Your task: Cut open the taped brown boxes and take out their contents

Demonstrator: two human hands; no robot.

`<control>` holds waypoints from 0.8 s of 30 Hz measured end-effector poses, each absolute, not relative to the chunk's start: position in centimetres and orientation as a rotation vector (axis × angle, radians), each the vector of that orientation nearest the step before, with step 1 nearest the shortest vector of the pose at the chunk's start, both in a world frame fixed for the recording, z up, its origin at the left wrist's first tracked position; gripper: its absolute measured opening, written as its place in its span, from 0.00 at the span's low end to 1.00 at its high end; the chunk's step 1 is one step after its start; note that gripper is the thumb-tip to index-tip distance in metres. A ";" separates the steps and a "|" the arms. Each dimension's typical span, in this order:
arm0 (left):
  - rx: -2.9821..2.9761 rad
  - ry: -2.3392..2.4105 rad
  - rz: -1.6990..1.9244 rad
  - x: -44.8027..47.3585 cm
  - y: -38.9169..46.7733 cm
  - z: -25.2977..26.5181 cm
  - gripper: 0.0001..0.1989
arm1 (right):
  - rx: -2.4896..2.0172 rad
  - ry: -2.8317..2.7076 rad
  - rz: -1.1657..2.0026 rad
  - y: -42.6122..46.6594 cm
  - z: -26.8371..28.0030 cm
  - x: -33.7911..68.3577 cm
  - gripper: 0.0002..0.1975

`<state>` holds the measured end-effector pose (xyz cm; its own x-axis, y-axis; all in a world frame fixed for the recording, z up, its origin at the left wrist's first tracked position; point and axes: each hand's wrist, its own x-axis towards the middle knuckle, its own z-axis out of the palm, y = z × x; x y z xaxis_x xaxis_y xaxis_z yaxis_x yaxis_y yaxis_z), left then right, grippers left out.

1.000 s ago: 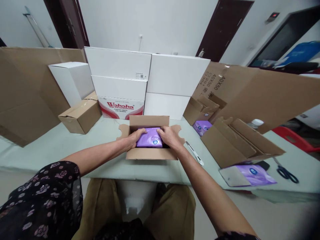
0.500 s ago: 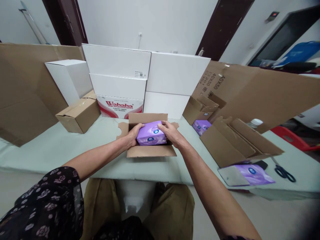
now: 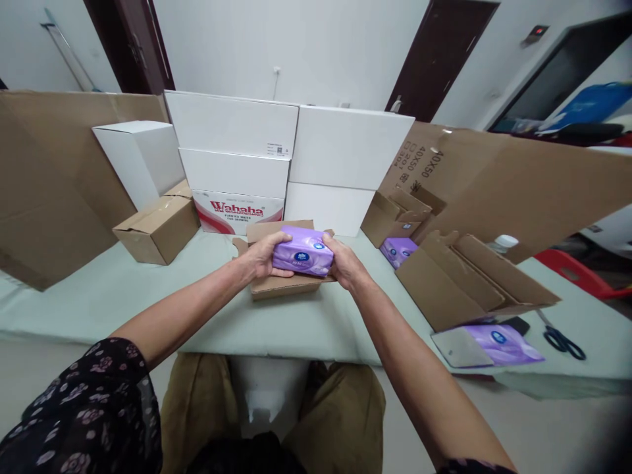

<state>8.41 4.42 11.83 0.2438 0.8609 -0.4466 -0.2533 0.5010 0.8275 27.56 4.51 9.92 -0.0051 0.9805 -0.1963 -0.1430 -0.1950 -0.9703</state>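
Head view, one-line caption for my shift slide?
Left hand and right hand grip a purple pack over an open cardboard box.

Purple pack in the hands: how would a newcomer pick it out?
Find the white carton with red Wahaha lettering. Nearer and slightly right sits a brown box, with the purple pack over it. Unlike the purple items farther right, it is gripped between left hand and right hand.

We see that the purple pack [image 3: 303, 253], which one second ago sat inside the open box [image 3: 285, 290], has now been raised above it by the left hand [image 3: 264, 257] and the right hand [image 3: 345, 262], showing also its front side.
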 end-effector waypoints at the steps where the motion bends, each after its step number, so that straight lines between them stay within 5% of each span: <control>1: 0.689 1.052 0.867 8.3 4.2 11.9 0.11 | -1.242 -1.000 1.409 4.5 9.9 27.6 0.15; 8: 0.587 1.042 1.005 6.7 3.6 12.0 0.11 | -1.335 -1.240 1.202 4.3 9.4 30.1 0.10; 14: 0.539 0.998 1.128 5.5 3.7 11.4 0.11 | -1.303 -2.174 1.082 3.4 10.3 31.9 0.25; 24: 0.529 0.981 1.199 5.1 2.8 11.9 0.09 | -1.593 -2.883 0.217 2.5 10.0 27.9 0.25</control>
